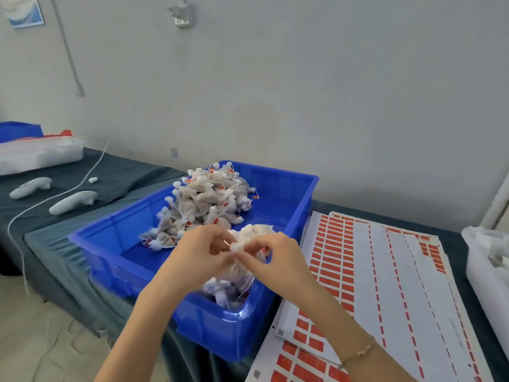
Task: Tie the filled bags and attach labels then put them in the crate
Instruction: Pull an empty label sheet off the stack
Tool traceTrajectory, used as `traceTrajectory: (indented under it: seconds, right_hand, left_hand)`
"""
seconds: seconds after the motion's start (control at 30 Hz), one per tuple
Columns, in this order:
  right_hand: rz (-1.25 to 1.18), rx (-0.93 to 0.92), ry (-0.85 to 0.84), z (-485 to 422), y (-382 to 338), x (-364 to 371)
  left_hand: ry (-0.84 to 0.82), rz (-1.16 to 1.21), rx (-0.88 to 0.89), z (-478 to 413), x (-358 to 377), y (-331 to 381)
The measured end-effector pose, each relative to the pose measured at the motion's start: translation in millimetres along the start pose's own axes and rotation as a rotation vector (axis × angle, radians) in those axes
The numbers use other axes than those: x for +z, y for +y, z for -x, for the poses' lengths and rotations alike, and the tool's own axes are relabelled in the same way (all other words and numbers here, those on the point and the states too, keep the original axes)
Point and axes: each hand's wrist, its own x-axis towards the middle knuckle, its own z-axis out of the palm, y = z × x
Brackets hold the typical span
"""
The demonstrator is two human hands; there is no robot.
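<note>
Above the blue crate (220,332), toward its near side: left hand (198,255) and right hand (275,255), each curled, pinching one filled bag (256,234). Inside the crate, tied bags (206,199); right of it, label sheets (385,271).

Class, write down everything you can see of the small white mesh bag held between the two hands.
The small white mesh bag is a thin, see-through pouch with brownish filling showing through. Its gathered neck ruffles upward and its filled body hangs below the fingers. The left hand and right hand pinch its neck from either side. It is held above the near end of the blue plastic crate. Whether it is tied yet cannot be told.
</note>
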Motion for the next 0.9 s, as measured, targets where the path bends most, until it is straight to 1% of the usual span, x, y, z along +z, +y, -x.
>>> traceTrajectory:
  seconds: [0.07, 0.1, 0.13, 0.2, 0.27, 0.3, 0.37, 0.43, 0.47, 0.57, 0.67, 0.73, 0.8, 0.9]
  right_hand:
    - [0.166, 0.001, -0.039, -2.0, 6.1, 7.3]
    - [0.217, -0.003, -0.033, -0.8, 9.1, 9.4]
    - [0.243, -0.012, -0.006, 1.6, 12.3, 10.5]
    - [0.231, -0.02, 0.08, 10.5, 17.0, 8.9]
    - [0.168, 0.016, 0.147, 23.3, 20.1, 2.0]
    - [0.144, 0.036, 0.169, 31.3, 21.5, -3.2]
    - [0.122, 0.073, 0.227, 50.8, 25.9, -19.1]
    - [0.112, 0.119, 0.299, 75.2, 34.0, -43.3]
    - [0.121, 0.152, 0.337, 88.9, 38.5, -57.3]
    - [0.185, 0.261, 0.439, 133.9, 50.7, -105.0]
    - [0.256, 0.347, 0.527, 178.7, 60.1, -158.2]
    - [0.328, 0.442, 0.567, 205.1, 70.3, -190.1]
    - [0.389, 0.557, 0.598, 227.3, 83.8, -217.5]
    - [0.46, 0.699, 0.579, 252.5, 102.7, -250.1]
  left_hand:
    - [-0.06, -0.07, -0.058, -4.5, 3.0, -10.1]
    - [-0.06, -0.106, -0.072, -4.5, 5.9, -13.4]
    - [-0.027, -0.145, -0.074, -2.9, 9.6, -15.3]
    - [0.119, -0.191, -0.04, 2.1, 17.7, -12.8]
    - [0.268, -0.157, 0.039, 7.6, 27.9, 0.8]
    - [0.309, -0.125, 0.085, 9.9, 34.0, 10.9]
    - [0.321, -0.04, 0.183, 13.4, 50.9, 35.6]
    - [0.26, 0.04, 0.292, 17.5, 73.7, 62.0]
    - [0.203, 0.073, 0.338, 19.8, 86.6, 75.2]
    - [-0.034, 0.111, 0.441, 25.2, 131.0, 117.2]
    - [-0.254, 0.132, 0.499, 30.2, 181.8, 159.1]
    - [-0.333, 0.175, 0.563, 34.2, 214.3, 183.4]
    - [-0.374, 0.216, 0.648, 35.8, 242.6, 204.5]
    - [-0.43, 0.219, 0.737, 32.2, 275.1, 234.2]
